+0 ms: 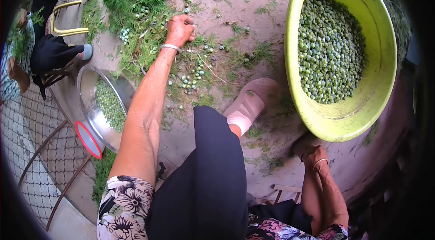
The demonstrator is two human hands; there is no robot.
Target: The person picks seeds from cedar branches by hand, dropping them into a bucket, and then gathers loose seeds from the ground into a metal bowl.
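My left hand [180,30], with a silver bangle at its wrist, is closed above cut green conifer branches [136,2] and scattered round green cones [192,79]. Its fingers are curled, and whatever is in them is too small to make out. At the lower right is my right hand [316,156], also wearing a bangle. It is closed beside my shin, just below the yellow-green tub [297,108]. Its fingertips are partly hidden. Many round green cones [331,49] lie inside the tub.
A metal basin [86,108] holding more green cones stands at the left, near a red-rimmed round object [88,139] and wire mesh [34,149]. Another person's hand [17,74] shows at the far left, near a yellow-framed chair [68,31]. My pink shoe [253,97] rests mid-floor.
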